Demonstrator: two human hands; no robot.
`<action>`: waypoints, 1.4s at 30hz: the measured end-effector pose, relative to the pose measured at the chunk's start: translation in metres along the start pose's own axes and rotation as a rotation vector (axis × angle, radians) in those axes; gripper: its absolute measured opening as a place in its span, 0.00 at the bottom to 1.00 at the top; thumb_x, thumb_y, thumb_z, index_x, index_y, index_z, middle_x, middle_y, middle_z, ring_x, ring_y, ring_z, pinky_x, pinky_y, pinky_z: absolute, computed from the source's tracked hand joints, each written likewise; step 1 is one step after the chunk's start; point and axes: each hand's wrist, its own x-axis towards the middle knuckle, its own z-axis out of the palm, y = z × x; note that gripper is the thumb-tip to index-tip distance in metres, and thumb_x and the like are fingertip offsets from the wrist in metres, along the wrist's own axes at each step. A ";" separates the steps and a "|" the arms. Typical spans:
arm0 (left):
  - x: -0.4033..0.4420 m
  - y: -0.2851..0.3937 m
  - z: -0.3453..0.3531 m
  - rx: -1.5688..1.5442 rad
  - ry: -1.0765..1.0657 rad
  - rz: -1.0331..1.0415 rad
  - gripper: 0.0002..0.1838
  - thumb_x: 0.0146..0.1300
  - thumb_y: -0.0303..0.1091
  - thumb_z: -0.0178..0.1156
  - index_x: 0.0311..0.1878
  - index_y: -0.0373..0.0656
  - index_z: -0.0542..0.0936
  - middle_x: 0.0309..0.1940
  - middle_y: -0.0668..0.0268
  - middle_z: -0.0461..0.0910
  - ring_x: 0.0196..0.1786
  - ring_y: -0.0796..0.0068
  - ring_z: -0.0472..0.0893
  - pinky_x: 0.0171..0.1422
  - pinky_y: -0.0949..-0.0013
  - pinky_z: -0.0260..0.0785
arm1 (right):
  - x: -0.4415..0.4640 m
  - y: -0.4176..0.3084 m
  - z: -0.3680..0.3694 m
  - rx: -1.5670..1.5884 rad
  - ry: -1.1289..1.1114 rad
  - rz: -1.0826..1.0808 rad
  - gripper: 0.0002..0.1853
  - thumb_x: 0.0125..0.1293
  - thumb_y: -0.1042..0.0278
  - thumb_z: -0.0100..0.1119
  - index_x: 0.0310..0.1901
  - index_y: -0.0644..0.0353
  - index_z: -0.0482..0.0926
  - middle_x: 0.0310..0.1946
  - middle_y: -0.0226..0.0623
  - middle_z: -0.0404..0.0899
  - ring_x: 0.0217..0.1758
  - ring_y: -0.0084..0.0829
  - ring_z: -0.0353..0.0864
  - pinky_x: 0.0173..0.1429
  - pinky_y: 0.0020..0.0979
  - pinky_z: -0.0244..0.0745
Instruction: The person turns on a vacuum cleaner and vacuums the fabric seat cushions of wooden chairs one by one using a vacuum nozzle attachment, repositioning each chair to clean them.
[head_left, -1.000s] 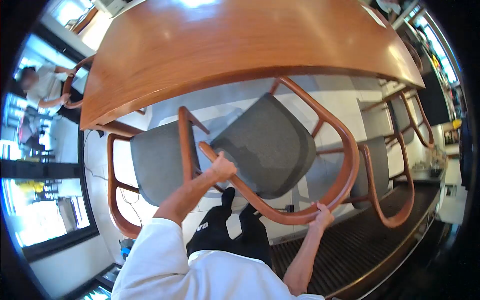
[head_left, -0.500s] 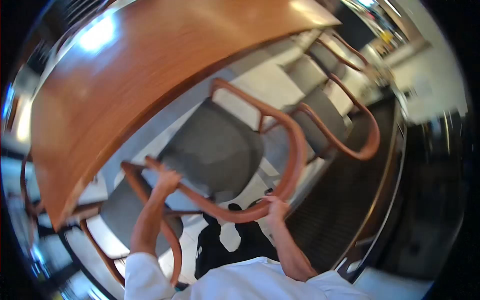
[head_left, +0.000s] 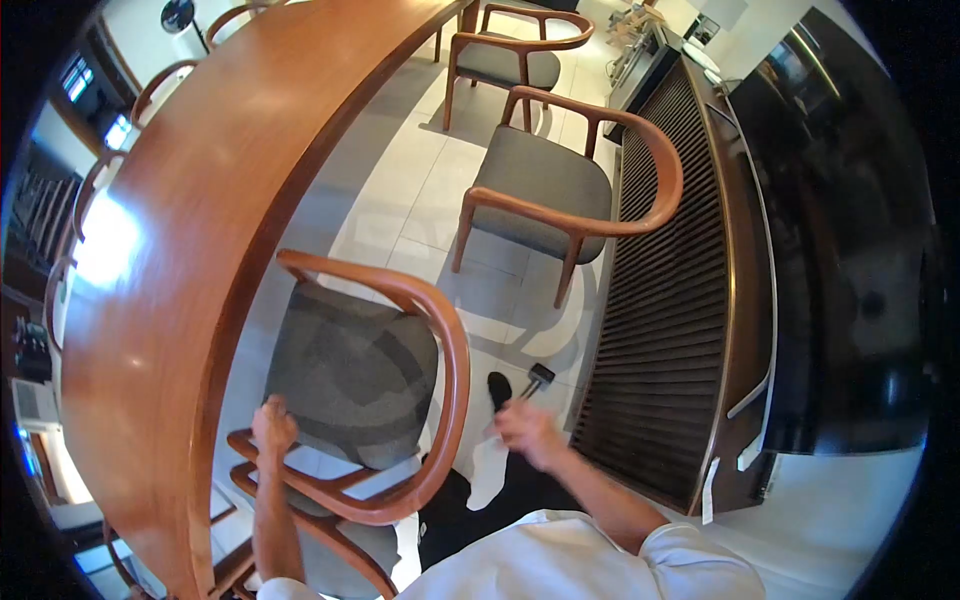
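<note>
A: How should that near chair be handled?

B: With 2 points of support rather than 1, I'd say: a firm hold on its arm and a palm on the curved back rail, keeping the wood off the worktop. Mind the lower chair too; its frame sits close under that arm, so a level, slow movement seems safest.

A: What are the 2 hands doing?

B: The left hand is curled around the arm near its front end. The right hand is blurred, apart from the rail, and I can't tell how its fingers stand. A dark handled object shows just beyond it; whether they touch, I can't say.

A: And where is the chair from there?

B: Its seat lies between the hands and a little ahead, right of the left hand. The worktop is on the left hand's outer side. Another chair stands well ahead of the right hand, with a slatted cabinet to that hand's right.
</note>
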 end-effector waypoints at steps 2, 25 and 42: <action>0.038 0.150 -0.074 -0.451 0.275 0.067 0.17 0.54 0.28 0.69 0.48 0.37 0.84 0.38 0.50 0.87 0.41 0.53 0.89 0.48 0.57 0.80 | 0.055 -0.076 -0.077 -0.028 0.272 -0.161 0.14 0.72 0.57 0.60 0.48 0.60 0.78 0.38 0.41 0.83 0.39 0.34 0.85 0.43 0.37 0.84; 0.223 0.682 0.084 0.124 -0.478 0.251 0.16 0.47 0.39 0.75 0.39 0.44 0.88 0.39 0.49 0.89 0.44 0.50 0.89 0.53 0.52 0.81 | 0.331 -0.409 -0.352 0.133 0.767 -0.827 0.20 0.54 0.79 0.57 0.50 0.69 0.79 0.25 0.38 0.78 0.18 0.30 0.77 0.21 0.34 0.75; 0.233 0.910 0.174 -0.516 -0.418 0.036 0.29 0.50 0.50 0.76 0.35 0.25 0.86 0.35 0.41 0.87 0.42 0.51 0.90 0.46 0.54 0.80 | 0.279 0.023 -0.367 -0.702 1.070 0.105 0.14 0.66 0.60 0.60 0.39 0.65 0.82 0.35 0.53 0.83 0.42 0.58 0.82 0.52 0.52 0.76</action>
